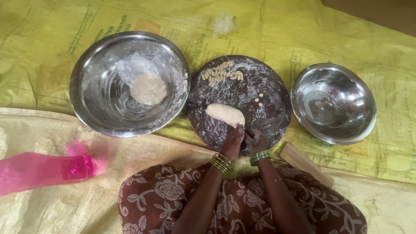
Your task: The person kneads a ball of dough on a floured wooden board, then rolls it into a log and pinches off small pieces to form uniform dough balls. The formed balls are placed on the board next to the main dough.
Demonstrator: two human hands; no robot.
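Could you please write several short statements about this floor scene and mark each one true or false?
1. Both hands, left hand and right hand, press on the long piece of dough. True.
2. The dough lies in the small bowl. False: it lies on the dark round board.
3. A heap of little pale pieces sits at the far edge of the board. True.
4. The large bowl holds a lump of dough. True.
5. The pink bottle stands upright. False: it lies on its side.
6. The small bowl is to the person's left. False: it is to their right.
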